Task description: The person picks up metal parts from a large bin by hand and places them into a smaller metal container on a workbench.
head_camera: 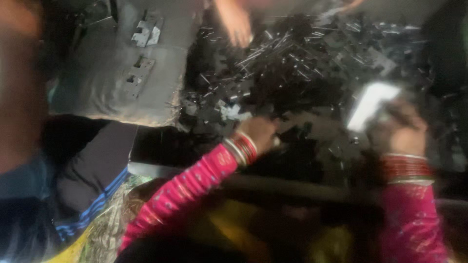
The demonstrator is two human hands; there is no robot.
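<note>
Head view, blurred w/ motion. Left hand (258,132) sits mid-frame, fingers curled down into a heap of small dark metal parts (312,63) — can't tell if it has hold of any piece. Red bangles and a pink patterned sleeve on that wrist.

Right hand (397,127) at right of frame, fingers closed round a flat white piece (371,104) that sticks up & left from the grip, tilted. Same bangles and sleeve.

The heap fills the upper centre and right, thin bright rods mixed in.

Another person's hand (236,22) reaches in at top centre, touching the heap's edge.

Upper left — a grey cloth (97,83) w/ a few pale metal brackets (146,33) lying on it, just beside the heap.
</note>
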